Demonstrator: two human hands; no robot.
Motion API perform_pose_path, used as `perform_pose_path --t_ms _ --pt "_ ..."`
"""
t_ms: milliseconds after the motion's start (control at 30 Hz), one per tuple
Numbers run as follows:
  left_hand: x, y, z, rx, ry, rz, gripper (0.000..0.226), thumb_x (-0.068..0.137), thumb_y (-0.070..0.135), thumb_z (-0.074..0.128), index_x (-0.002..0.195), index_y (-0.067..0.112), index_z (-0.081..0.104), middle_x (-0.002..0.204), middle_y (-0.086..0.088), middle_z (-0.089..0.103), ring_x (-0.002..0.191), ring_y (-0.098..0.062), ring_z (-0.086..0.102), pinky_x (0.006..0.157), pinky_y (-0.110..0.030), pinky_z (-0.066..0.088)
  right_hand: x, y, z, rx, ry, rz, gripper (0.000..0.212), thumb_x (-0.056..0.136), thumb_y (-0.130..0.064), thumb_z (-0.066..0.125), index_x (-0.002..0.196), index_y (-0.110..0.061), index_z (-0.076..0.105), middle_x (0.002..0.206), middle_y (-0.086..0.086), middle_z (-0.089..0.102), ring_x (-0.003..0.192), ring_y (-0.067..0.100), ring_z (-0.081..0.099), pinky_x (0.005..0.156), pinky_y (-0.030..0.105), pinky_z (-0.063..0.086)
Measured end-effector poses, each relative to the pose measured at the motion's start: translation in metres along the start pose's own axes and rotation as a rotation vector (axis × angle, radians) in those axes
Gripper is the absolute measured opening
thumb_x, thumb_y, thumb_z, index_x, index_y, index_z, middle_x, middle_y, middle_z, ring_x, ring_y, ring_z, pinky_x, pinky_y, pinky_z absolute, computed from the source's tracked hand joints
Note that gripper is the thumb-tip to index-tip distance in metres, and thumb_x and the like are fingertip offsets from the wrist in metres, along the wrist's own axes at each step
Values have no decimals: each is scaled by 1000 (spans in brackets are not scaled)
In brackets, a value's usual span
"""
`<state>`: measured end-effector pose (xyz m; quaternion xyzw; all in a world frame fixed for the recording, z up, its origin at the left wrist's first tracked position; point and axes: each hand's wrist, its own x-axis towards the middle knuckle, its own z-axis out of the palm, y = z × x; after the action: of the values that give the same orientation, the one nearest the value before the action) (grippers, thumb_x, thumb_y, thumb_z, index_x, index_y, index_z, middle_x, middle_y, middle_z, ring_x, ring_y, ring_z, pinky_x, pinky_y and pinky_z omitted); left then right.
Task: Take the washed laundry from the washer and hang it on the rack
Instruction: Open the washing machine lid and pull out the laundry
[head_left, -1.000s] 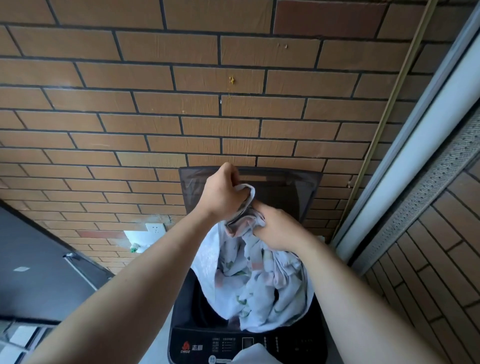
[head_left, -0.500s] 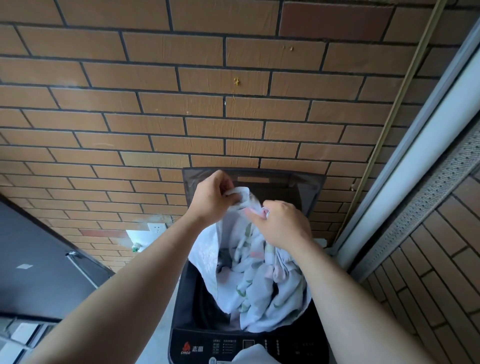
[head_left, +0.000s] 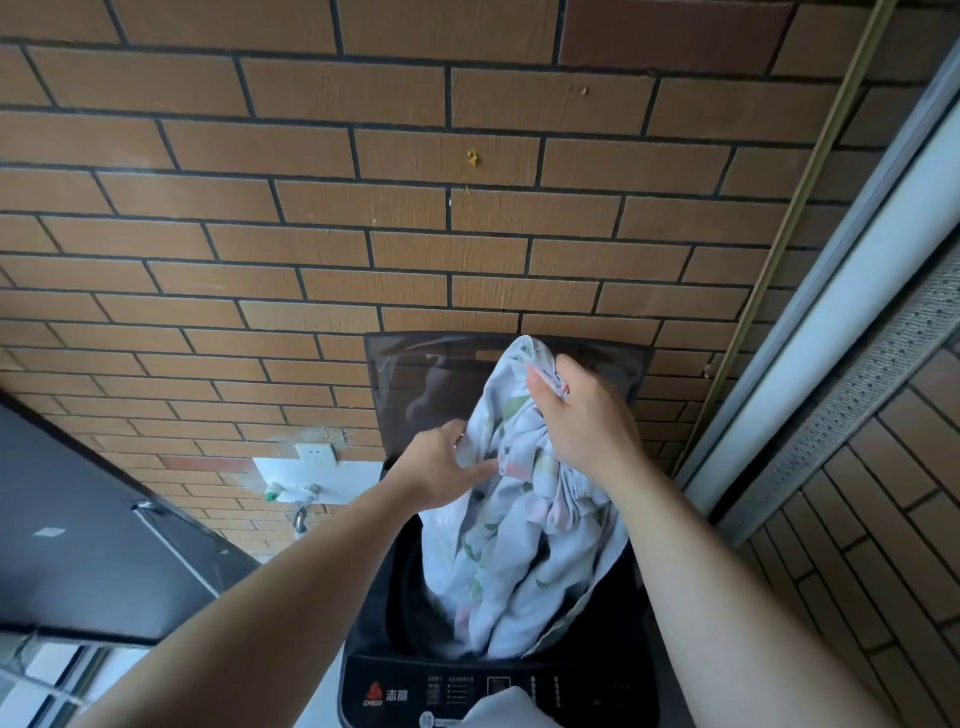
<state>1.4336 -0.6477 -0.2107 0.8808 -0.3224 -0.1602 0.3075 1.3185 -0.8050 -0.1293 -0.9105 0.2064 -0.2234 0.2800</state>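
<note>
Laundry, a pale flowered sheet (head_left: 519, 545), is bunched up out of the open black washer (head_left: 613, 623), its lower folds lying inside the drum. Its top end is gripped by the closed fingers of the right hand (head_left: 576, 415). Lower left, the sheet is touched by the left hand (head_left: 441, 467), fingers loosely spread.

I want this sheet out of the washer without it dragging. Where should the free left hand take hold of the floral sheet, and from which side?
Likely the bunched fold just below the right hand, coming in from the left, where the left hand already touches the floral sheet. The cloth hangs gathered there, while its lower part trails into the washer.
</note>
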Motion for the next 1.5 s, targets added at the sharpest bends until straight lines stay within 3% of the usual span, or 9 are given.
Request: perform_pose_path --t_ms 233,400,567,733,967,1100,1233,1400,1500 --pt "5 -16 9 121 119 -190 11 93 17 44 92 9 51 100 -18 62 93 -37 60 72 -38 51 -2 10 -4 -7 11 28 28 99 -43 42 83 -21 43 73 -5 56 70 24 53 56 34 38" --pt "13 -35 -3 55 166 -392 35 95 6 39 124 6 57 117 -21 64 106 -38 60 75 -32 43 -2 22 -6 28 -10 105 41 100 -33 41 138 -51 41 130 -13 60 114 16 58 80 30 45" --pt "19 -14 -22 -153 318 -298 25 91 12 43 111 14 58 101 -12 67 92 -35 62 70 -36 48 -4 27 1 -69 -101 98 42 94 -15 40 116 -43 63 115 -11 57 96 20 57 76 33 49" --pt "15 32 -39 -260 262 -75 41 88 1 37 95 23 71 90 5 67 81 -14 61 61 -22 45 -7 21 6 -132 -141 102 8 87 -34 49 91 -32 55 92 -10 55 80 20 55 66 32 48" --pt "-3 78 -52 -377 215 131 39 84 -3 41 79 21 71 81 2 71 53 -4 49 53 -18 38 -10 15 11 -230 -322 45 66 57 -79 68 96 -34 40 96 -10 50 84 19 58 61 34 45" --pt "-11 109 -72 -553 249 245 25 87 0 52 86 17 71 75 1 69 61 -7 55 61 -19 45 -10 13 18 -198 -321 13 81 52 -79 64 113 -31 42 104 -3 55 95 23 63 70 37 52" --pt "-10 112 -73 -548 207 281 12 84 12 72 94 17 70 82 -2 71 71 -6 62 70 -24 52 -10 3 22 -214 -262 14 37 76 -65 52 93 -33 45 87 -5 55 75 22 59 58 30 43" --pt "-8 90 -78 -799 -38 168 63 65 0 71 124 15 59 108 -3 73 95 -17 71 74 -27 56 -10 14 28 -136 -175 74 26 86 -41 51 71 -22 44 78 -1 52 72 29 56 56 30 35" --pt "-8 79 -75 -667 19 143 61 72 -1 73 128 19 60 110 6 73 103 -13 69 80 -30 57 -7 18 26 -110 -107 90 26 83 -36 53 71 -14 47 74 -2 54 68 28 53 52 28 31"
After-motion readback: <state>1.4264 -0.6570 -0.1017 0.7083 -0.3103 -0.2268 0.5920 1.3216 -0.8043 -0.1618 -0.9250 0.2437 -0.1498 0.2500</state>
